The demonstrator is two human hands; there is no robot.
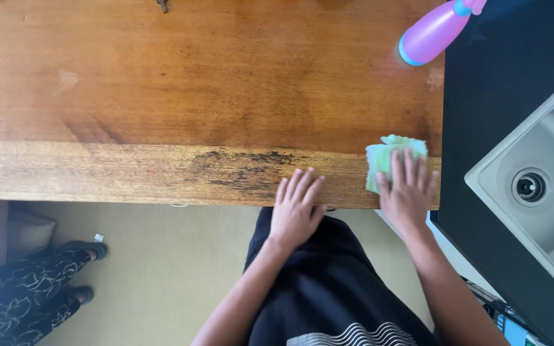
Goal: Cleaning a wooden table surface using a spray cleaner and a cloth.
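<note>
My right hand lies flat, fingers spread and palm down, pressing on a crumpled pale green and white cloth at the near right corner of the wide brown wooden table. The cloth sits on the lighter strip along the table's near edge, and my fingers cover its near half. My left hand rests open and flat on the same near edge, just left of the right hand, holding nothing, beside a dark stained patch in the wood. At the far right corner of the table lies a purple plastic spray bottle with a blue collar, well apart from the cloth. Right of the table a steel sink with a round drain sits in a black counter. At the near left, another person's legs in patterned dark trousers stand on the floor.
</note>
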